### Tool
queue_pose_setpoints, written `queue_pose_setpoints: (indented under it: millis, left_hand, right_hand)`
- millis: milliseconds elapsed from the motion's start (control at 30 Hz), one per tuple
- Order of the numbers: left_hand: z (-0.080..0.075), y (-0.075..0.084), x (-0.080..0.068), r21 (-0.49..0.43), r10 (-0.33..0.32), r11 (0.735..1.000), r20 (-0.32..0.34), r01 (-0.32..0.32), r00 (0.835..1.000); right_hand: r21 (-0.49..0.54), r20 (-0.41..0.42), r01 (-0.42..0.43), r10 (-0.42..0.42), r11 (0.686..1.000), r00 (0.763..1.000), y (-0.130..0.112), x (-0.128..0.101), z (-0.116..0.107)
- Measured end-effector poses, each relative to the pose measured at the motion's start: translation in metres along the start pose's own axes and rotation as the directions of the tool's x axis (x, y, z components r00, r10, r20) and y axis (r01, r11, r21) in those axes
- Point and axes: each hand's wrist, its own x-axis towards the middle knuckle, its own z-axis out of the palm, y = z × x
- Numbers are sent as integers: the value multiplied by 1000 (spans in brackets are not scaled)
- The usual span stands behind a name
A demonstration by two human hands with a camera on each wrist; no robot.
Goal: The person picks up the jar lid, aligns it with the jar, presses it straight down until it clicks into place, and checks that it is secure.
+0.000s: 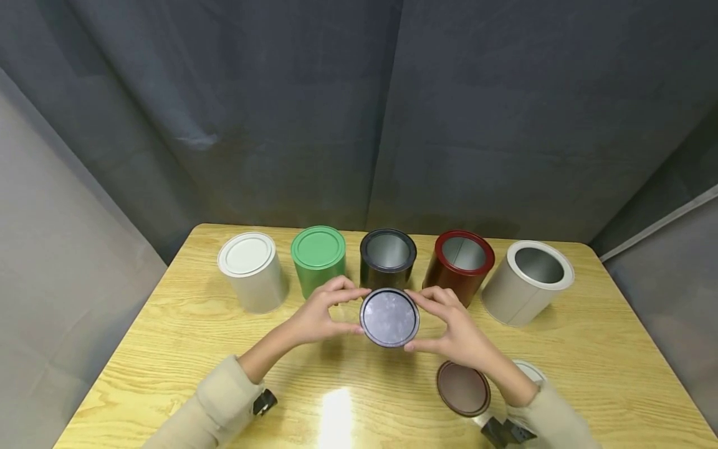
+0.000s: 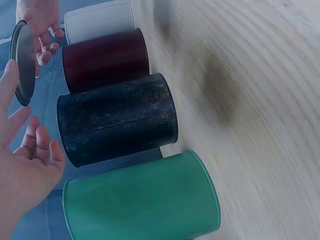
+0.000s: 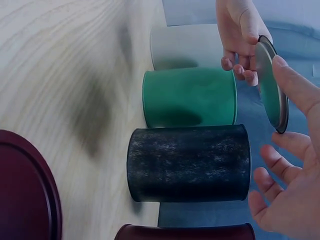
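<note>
Left hand (image 1: 316,315) and right hand (image 1: 457,333) both pinch the black lid (image 1: 389,317) by its edge, just at 6 o'clock of the open black can (image 1: 387,255). White (image 1: 250,268) and green (image 1: 318,257) cans look closed; three cans still need lids.

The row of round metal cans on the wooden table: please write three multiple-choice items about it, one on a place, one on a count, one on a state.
1. Where is the round black lid?
A. between both hands
B. on the green can
C. flat on the table

2. How many cans stand in the row?
A. three
B. five
C. seven

3. The black metal can is:
A. closed
B. tipped over
C. open

Answers: 1 A, the left hand and right hand pinch its rim; 2 B, white, green, black, red and grey; 3 C, its bare inside shows.
</note>
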Motion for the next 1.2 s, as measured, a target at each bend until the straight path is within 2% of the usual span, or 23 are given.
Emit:
queue_pose_setpoints:
  millis: [333, 567, 867, 1067, 1200]
  left_hand:
    - [-4, -3, 8, 34, 43, 999, -77, -40, 996]
    - [-9, -2, 15, 43, 76, 996, -92, -72, 993]
    - [-16, 1, 27, 37, 11, 999, -92, -8, 996]
    - [-19, 1, 36, 64, 3, 998, -122, 5, 993]
    - [-23, 0, 44, 66, -16, 998, -135, 25, 991]
  right_hand:
    - [-31, -36, 52, -53, 998, 998, 3, 13, -7]
    - [-36, -37, 63, -64, 997, 997, 4, 23, -12]
    - [-50, -20, 16, -17, 999, 1000, 4, 36, -21]
    - [-49, -2, -39, 39, 998, 999, 3, 47, -28]
    - [-57, -9, -35, 35, 998, 999, 4, 54, -32]
